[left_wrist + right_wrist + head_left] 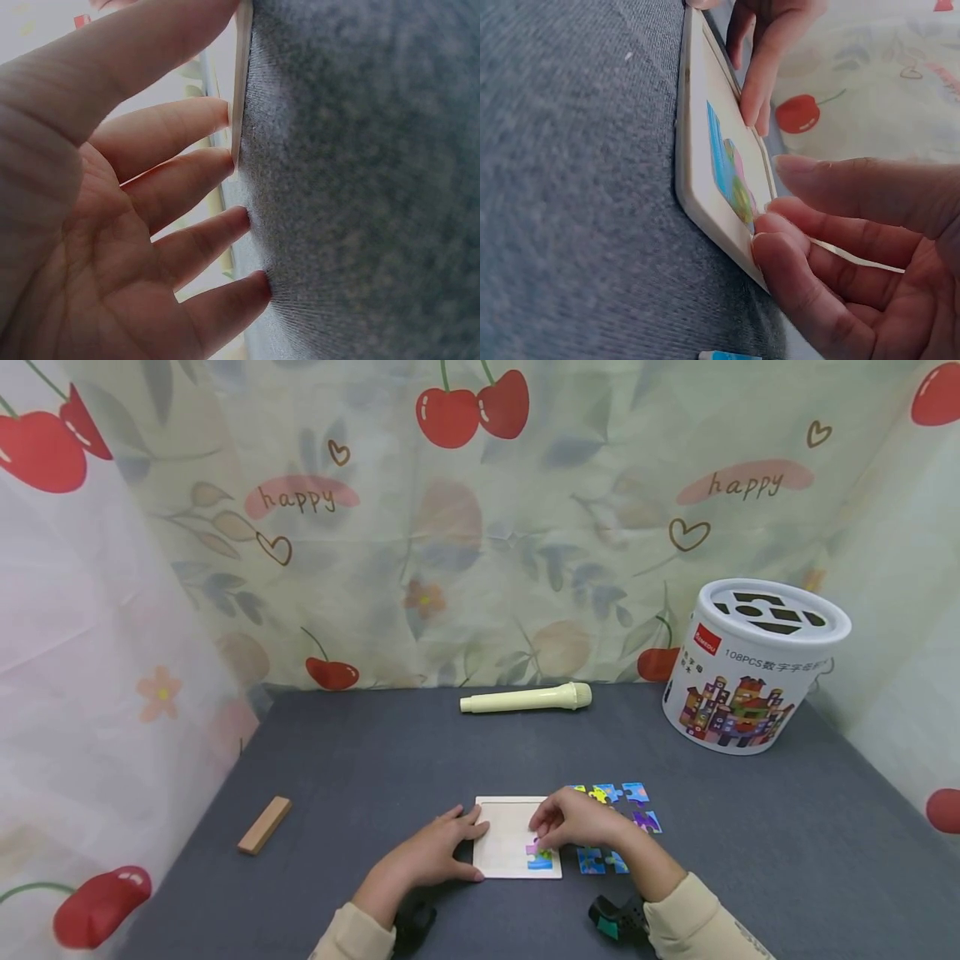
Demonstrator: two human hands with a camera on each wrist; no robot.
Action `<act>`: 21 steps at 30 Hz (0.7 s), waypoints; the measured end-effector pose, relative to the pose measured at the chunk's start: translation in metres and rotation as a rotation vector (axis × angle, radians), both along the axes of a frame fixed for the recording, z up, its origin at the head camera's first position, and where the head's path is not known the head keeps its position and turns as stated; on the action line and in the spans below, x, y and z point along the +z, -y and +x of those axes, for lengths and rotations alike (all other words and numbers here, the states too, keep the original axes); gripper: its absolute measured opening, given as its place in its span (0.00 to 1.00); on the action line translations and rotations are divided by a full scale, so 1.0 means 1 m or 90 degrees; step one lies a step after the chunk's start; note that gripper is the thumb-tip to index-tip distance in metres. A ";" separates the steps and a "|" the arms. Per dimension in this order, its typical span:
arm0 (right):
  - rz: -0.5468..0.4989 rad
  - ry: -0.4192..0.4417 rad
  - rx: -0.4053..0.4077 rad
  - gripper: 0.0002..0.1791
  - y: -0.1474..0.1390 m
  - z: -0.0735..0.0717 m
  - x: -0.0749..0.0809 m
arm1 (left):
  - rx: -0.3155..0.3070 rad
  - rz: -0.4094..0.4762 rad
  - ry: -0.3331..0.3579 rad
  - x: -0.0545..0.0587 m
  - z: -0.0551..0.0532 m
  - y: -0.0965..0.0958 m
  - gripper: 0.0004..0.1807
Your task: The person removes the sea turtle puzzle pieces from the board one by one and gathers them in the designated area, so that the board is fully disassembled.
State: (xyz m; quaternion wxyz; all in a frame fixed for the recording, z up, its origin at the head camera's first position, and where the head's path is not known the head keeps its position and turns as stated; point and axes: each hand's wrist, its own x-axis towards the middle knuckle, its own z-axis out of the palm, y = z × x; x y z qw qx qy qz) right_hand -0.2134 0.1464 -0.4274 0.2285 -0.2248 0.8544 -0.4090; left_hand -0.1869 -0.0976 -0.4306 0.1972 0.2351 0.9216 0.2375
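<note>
A pale wooden puzzle tray (498, 835) lies flat on the dark cloth. Its near right corner holds a few joined jigsaw pieces (540, 862), blue, green and pink. Along the tray's left edge rests my left hand (438, 847), fingers spread and fairly straight, the thumb at the near left corner. My right hand (581, 818) is over the tray's right side. In the right wrist view its bent fingertips (769, 244) are right at the jigsaw pieces (731, 169), while the thumb stands apart from them. Nothing shows between thumb and fingers.
Loose jigsaw pieces (635, 792) lie right of the tray, partly behind my right forearm. A wooden block (265, 825) lies at left, a cream toy microphone (525, 698) at the back. A white bucket (750, 668) stands back right, before patterned curtains (487, 577).
</note>
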 end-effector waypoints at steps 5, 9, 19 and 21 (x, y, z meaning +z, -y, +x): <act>0.013 -0.017 0.003 0.07 0.002 0.001 -0.002 | 0.003 0.000 0.001 0.000 -0.001 0.001 0.38; 0.013 -0.030 0.001 0.04 0.003 0.005 -0.002 | 0.003 -0.001 0.002 0.001 0.000 0.000 0.38; 0.025 -0.057 -0.018 0.05 0.007 0.008 -0.002 | 0.009 -0.004 0.009 0.002 0.000 -0.001 0.37; 0.026 -0.061 -0.015 0.04 0.007 0.008 -0.002 | 0.008 -0.004 0.010 0.002 0.000 -0.001 0.37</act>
